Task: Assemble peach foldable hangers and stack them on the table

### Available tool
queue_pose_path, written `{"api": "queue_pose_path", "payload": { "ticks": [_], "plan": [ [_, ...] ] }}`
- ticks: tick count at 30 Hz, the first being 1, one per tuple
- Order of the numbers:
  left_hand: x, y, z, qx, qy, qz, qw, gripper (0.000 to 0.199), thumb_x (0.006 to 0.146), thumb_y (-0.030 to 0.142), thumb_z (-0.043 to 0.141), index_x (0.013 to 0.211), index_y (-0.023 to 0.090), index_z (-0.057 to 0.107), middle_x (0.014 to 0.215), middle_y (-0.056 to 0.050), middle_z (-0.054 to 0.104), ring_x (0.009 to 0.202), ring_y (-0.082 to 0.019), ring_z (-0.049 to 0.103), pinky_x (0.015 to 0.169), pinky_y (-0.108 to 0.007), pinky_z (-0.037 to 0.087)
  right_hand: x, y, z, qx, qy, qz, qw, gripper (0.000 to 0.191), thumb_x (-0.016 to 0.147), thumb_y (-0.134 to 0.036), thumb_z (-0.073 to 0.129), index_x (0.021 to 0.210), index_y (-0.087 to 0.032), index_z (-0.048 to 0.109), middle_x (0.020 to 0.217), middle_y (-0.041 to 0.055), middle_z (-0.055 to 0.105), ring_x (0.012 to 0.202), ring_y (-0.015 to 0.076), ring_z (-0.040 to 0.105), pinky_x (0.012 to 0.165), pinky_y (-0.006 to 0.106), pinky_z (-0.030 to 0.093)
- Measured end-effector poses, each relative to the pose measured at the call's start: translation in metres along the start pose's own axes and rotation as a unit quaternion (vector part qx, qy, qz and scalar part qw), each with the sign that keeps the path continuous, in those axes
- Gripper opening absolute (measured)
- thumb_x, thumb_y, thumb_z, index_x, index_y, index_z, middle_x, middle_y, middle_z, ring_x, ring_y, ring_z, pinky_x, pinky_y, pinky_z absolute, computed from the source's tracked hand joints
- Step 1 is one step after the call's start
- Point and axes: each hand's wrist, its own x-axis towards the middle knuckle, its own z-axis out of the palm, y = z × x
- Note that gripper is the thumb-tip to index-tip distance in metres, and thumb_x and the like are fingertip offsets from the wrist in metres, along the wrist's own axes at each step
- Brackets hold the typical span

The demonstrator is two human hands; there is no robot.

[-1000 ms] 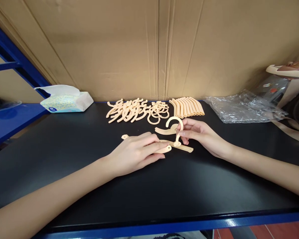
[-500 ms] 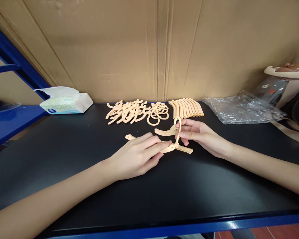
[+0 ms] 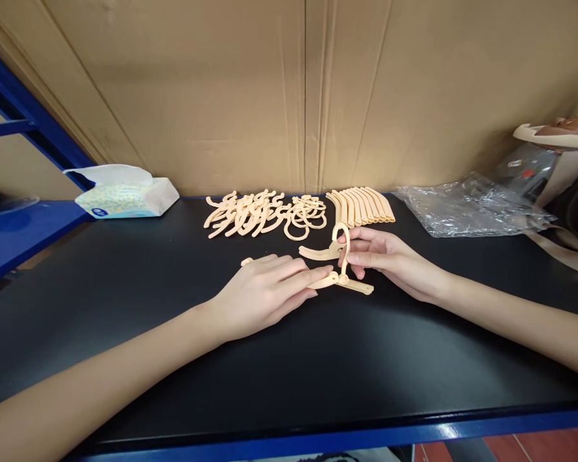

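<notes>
L hand [image 3: 270,292] grips curved cream plastic bar [image 3: 325,281], R hand [image 3: 383,255] cream plastic hook [image 3: 348,246]; join unclear; loose curved cream pcs [image 3: 245,215] at 12 o'clock.

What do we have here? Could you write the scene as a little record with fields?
Left hand: holds a pale piece
Right hand: holds a hook, curl upward
Contact: hook's foot by the pale piece's end; touching unclear
Nearby: strip; curved piece beyond
Back, left to right: tissue pack, jumbled pieces, loose hooks, row of bars, clear bag
Surface: black table
</notes>
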Motion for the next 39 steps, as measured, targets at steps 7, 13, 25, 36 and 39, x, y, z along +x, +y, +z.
{"api": "queue_pose_path", "payload": {
  "ticks": [7, 13, 25, 36, 39],
  "plan": [
    [0.0000, 0.0010, -0.0009, -0.027, -0.009, 0.003, 1.000, 0.030, 0.099, 0.023, 0.045, 0.127, 0.014, 0.052, 0.085, -0.001, 0.065, 0.074, -0.012, 0.062, 0.069, -0.022, 0.049, 0.0003, -0.0005, 0.0008, 0.009, 0.014, 0.001, 1.000, 0.028, 0.080, -0.030, 0.071, 0.104, -0.020, 0.059, 0.084, -0.0015, 0.059, 0.061, 0.0087, 0.048, 0.062, 0.026, 0.041],
    [0.0006, 0.0008, -0.0006, -0.034, -0.024, 0.012, 0.999, 0.028, 0.100, 0.025, 0.045, 0.125, 0.014, 0.054, 0.086, -0.001, 0.065, 0.076, -0.013, 0.062, 0.068, -0.023, 0.049, 0.0002, -0.0004, 0.0012, -0.001, 0.015, 0.005, 1.000, 0.030, 0.080, -0.030, 0.070, 0.106, -0.019, 0.059, 0.084, -0.0001, 0.062, 0.060, 0.0089, 0.050, 0.061, 0.026, 0.043],
    [0.0008, 0.0001, 0.0017, -0.073, -0.025, -0.016, 0.997, 0.030, 0.100, 0.026, 0.045, 0.128, 0.015, 0.051, 0.092, -0.003, 0.066, 0.082, -0.013, 0.064, 0.070, -0.022, 0.051, 0.0014, 0.0006, 0.0026, 0.013, 0.024, 0.000, 1.000, 0.021, 0.080, -0.026, 0.071, 0.097, -0.020, 0.061, 0.086, 0.0002, 0.065, 0.070, 0.0107, 0.055, 0.071, 0.027, 0.046],
    [-0.0006, -0.0026, 0.0042, -0.096, -0.021, -0.021, 0.995, 0.033, 0.098, 0.022, 0.050, 0.130, 0.015, 0.050, 0.095, -0.003, 0.065, 0.085, -0.014, 0.063, 0.071, -0.023, 0.050, 0.0013, -0.0017, 0.0025, 0.027, 0.026, 0.012, 0.999, 0.020, 0.080, -0.026, 0.071, 0.098, -0.020, 0.063, 0.086, -0.0007, 0.063, 0.070, 0.0094, 0.052, 0.071, 0.025, 0.044],
    [-0.0007, -0.0037, 0.0048, -0.093, -0.023, -0.023, 0.995, 0.033, 0.098, 0.024, 0.049, 0.130, 0.016, 0.050, 0.096, -0.003, 0.065, 0.086, -0.014, 0.062, 0.070, -0.023, 0.049, 0.0010, -0.0012, 0.0020, 0.028, 0.028, 0.013, 0.999, 0.022, 0.080, -0.026, 0.071, 0.100, -0.020, 0.063, 0.087, -0.0008, 0.063, 0.069, 0.0090, 0.051, 0.072, 0.025, 0.044]
  ]
}}
